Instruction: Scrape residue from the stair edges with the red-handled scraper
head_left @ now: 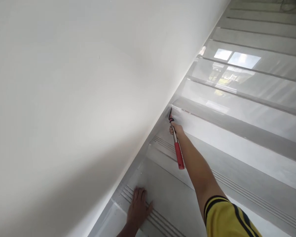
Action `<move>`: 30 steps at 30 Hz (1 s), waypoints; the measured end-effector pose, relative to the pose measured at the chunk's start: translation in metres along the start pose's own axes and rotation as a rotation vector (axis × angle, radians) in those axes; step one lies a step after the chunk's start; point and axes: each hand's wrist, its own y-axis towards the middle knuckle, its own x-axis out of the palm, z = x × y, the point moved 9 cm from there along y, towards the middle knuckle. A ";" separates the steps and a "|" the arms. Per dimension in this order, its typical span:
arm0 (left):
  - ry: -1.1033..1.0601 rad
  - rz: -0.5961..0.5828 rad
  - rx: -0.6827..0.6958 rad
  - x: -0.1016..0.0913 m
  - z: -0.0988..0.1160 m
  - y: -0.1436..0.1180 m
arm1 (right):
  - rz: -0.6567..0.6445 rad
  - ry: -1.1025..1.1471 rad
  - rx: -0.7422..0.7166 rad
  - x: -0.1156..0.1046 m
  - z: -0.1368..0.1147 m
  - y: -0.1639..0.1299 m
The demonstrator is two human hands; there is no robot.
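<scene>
At stair corner: red-handled hammer [177, 144], metal shaft.

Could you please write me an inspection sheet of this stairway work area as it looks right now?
Surface: grey tiled stair steps with grooved nosing strips, glossy, reflecting a window.
Job's things: red-handled metal hammer, its head at the corner where step meets white painted wall.
Clutter: nothing seen.
Hands: right hand grips the hammer shaft; left hand lies flat on a lower step.
Cables: nothing seen.
Surroundings: stairs rise to the upper right; yellow sleeve with black stripes.
</scene>
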 end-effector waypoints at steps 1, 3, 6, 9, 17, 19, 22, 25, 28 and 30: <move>0.005 0.012 0.003 0.000 0.000 0.000 | 0.021 0.014 0.021 -0.006 0.002 -0.002; 0.014 0.031 -0.003 0.002 -0.001 -0.002 | 0.068 0.034 0.048 -0.030 0.008 -0.011; 0.024 0.052 0.001 0.008 -0.003 -0.004 | 0.084 0.063 0.073 -0.059 0.017 -0.022; 0.049 0.056 0.001 0.012 -0.005 -0.005 | 0.063 0.104 0.064 -0.037 0.015 -0.015; 0.056 0.066 0.012 0.013 -0.009 -0.003 | 0.063 -0.010 0.076 -0.015 0.004 -0.015; 0.051 0.065 0.009 0.012 -0.008 -0.003 | 0.131 -0.166 0.015 -0.057 0.004 -0.037; 0.039 0.026 -0.012 0.010 -0.006 -0.001 | 0.221 -0.582 -0.109 -0.100 -0.003 -0.070; 0.036 -0.022 -0.028 0.007 -0.004 0.001 | 0.195 -0.888 -0.192 -0.099 -0.010 -0.085; 0.043 -0.053 -0.029 0.005 -0.002 0.002 | 0.192 -0.872 -0.229 -0.086 -0.020 -0.080; 0.051 -0.050 -0.023 0.005 -0.002 0.002 | 0.168 -0.653 -0.148 -0.082 -0.018 -0.070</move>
